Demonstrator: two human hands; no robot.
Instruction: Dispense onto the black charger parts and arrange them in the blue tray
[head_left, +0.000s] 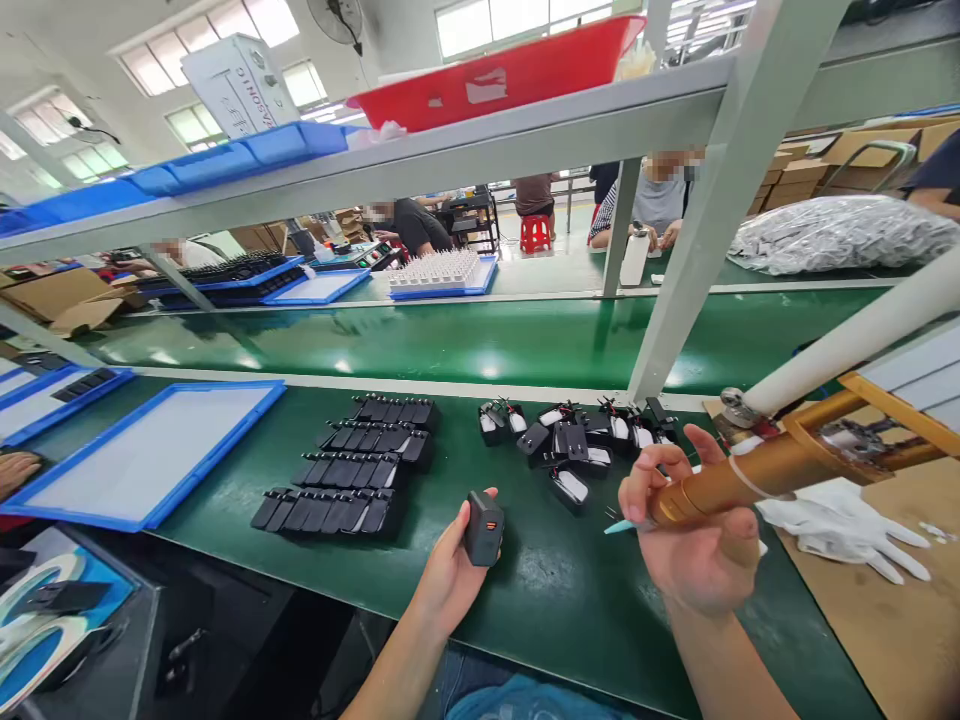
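Observation:
My left hand grips a small black charger housing with an orange USB port facing up. Beside it, my right hand is wrapped round a gold glue dispensing gun, its teal nozzle pointing left toward the housing but apart from it. Behind the hands lies a loose cluster of black housings, several showing white parts and thin wires. To the left, more black housings stand in several neat rows on the green table.
A blue-rimmed white tray lies at the left. White gloves rest on cardboard at the right. A metal shelf post rises behind the cluster, and a green conveyor belt runs beyond. A co-worker's hand shows at far left.

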